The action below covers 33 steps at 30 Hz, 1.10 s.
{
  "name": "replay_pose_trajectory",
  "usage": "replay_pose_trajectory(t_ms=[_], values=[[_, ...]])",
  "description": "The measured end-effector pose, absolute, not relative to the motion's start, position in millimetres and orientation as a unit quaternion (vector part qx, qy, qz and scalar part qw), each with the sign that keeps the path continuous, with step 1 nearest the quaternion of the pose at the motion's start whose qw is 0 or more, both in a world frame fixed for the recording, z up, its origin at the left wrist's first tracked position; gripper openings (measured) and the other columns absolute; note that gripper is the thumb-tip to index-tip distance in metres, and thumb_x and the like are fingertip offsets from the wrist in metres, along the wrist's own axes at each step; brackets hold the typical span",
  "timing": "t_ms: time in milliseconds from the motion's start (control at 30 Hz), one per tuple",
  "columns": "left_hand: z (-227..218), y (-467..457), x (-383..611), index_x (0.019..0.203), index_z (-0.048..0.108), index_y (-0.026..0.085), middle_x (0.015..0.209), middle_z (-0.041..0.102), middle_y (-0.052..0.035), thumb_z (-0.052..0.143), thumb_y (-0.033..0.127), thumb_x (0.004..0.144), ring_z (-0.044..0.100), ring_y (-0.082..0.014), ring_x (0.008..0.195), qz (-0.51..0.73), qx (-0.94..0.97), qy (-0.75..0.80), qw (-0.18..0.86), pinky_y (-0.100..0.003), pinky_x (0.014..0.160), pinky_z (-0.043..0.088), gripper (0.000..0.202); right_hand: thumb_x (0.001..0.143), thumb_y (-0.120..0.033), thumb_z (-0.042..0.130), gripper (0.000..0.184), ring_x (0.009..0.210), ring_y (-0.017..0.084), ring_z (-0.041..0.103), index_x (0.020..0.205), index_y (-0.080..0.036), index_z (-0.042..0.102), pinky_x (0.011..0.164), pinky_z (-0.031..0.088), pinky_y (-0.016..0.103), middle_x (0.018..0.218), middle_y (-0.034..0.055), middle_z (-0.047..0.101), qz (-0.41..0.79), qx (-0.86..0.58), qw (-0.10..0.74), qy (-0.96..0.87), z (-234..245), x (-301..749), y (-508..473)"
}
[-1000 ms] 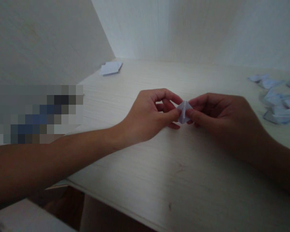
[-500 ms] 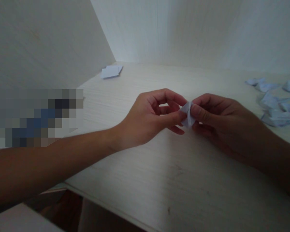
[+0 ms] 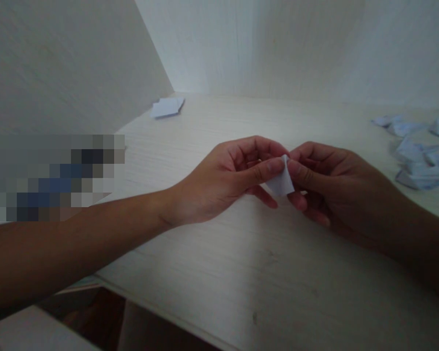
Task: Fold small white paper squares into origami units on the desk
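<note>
A small folded white paper piece [image 3: 281,182] is held just above the pale wooden desk [image 3: 241,263], between both hands. My left hand [image 3: 223,178] pinches its left edge with thumb and forefinger, the other fingers curled. From the other side, my right hand [image 3: 329,183] pinches the right edge, thumb on top. The paper shows a flat triangular face pointing up.
A heap of several folded white paper pieces [image 3: 419,156] lies at the right edge of the desk. A small stack of flat paper sheets [image 3: 167,107] sits in the far left corner by the wall. White panels close the desk at the back and left. A blurred patch covers the left.
The paper piece has been turned and pressed flatter between the fingers, from an open pointed shape to a flat triangle. Both hands stayed in place over the desk.
</note>
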<state>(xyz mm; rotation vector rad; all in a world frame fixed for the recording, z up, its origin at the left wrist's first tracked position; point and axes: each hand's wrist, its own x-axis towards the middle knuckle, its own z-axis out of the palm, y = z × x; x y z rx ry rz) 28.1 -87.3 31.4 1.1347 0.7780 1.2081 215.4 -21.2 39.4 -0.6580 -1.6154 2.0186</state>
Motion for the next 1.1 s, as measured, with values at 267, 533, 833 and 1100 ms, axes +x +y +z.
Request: replay_pose_trajectory(t_ms=[267, 533, 833, 1100], values=[[31.0, -87.4, 26.4, 0.092, 0.071, 0.015, 0.084, 0.074, -0.0005, 0.070, 0.018, 0.094, 0.074, -0.0120, 0.076, 0.534, 0.511, 0.381, 0.556, -0.022, 0.070, 0.063, 0.004, 0.085, -0.036, 0.083, 0.026, 0.044, 0.006, 0.055, 0.078, -0.018, 0.065, 0.034, 0.039, 0.012, 0.058, -0.0032, 0.065, 0.742, -0.241, 0.241, -0.578, 40.3, 213.0, -21.8], [37.5, -91.8, 31.9, 0.090, 0.064, 0.017, 0.080, 0.073, 0.0008, 0.067, 0.012, 0.092, 0.074, -0.0144, 0.074, 0.525, 0.508, 0.413, 0.545, -0.026, 0.068, 0.066, 0.007, 0.093, -0.040, 0.073, 0.022, 0.040, 0.006, 0.046, 0.083, -0.021, 0.066, 0.031, 0.031, 0.013, 0.058, -0.0034, 0.061, 0.745, -0.259, 0.197, -0.583, 45.0, 217.4, -21.3], [40.4, -94.0, 28.9, 0.088, 0.062, 0.017, 0.078, 0.073, 0.0003, 0.066, 0.009, 0.092, 0.076, -0.0160, 0.074, 0.488, 0.529, 0.443, 0.535, -0.028, 0.066, 0.068, 0.010, 0.094, -0.041, 0.070, 0.024, 0.035, 0.006, 0.041, 0.082, -0.022, 0.065, 0.031, 0.024, 0.014, 0.051, -0.0046, 0.055, 0.705, -0.292, 0.164, -0.626, 43.0, 217.7, -18.3], [42.3, -95.9, 32.9, 0.084, 0.062, 0.017, 0.074, 0.071, 0.0012, 0.064, 0.006, 0.089, 0.074, -0.0153, 0.071, 0.475, 0.508, 0.492, 0.523, -0.025, 0.059, 0.066, 0.012, 0.097, -0.041, 0.065, 0.025, 0.030, 0.006, 0.042, 0.081, -0.022, 0.062, 0.028, 0.027, 0.014, 0.045, -0.0063, 0.056, 0.644, -0.305, 0.152, -0.685, 43.1, 216.1, -18.8]])
